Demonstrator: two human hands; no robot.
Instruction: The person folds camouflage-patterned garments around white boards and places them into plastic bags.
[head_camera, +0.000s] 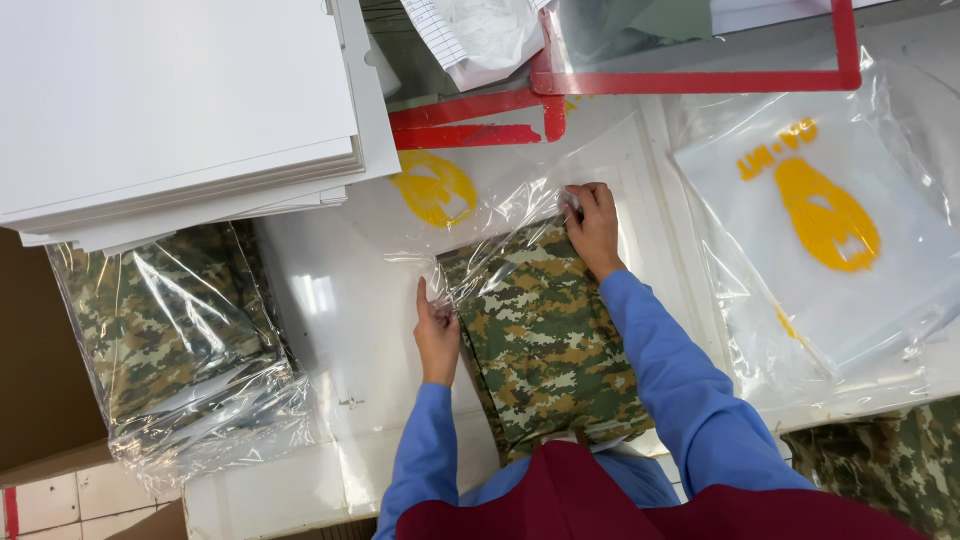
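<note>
A folded camouflage garment (545, 340) lies on the white table in front of me, its far end partly inside a clear plastic bag (470, 215) with a yellow print. My left hand (436, 335) grips the bag's open edge at the garment's left side. My right hand (594, 228) pinches the bag's edge at the garment's far right corner. Both arms wear blue sleeves.
A bagged camouflage garment (170, 335) lies at the left beside a brown carton (35, 380). A stack of white boards (180, 110) sits at the upper left. Empty printed clear bags (820, 230) lie at the right. A red frame (700, 80) stands at the top.
</note>
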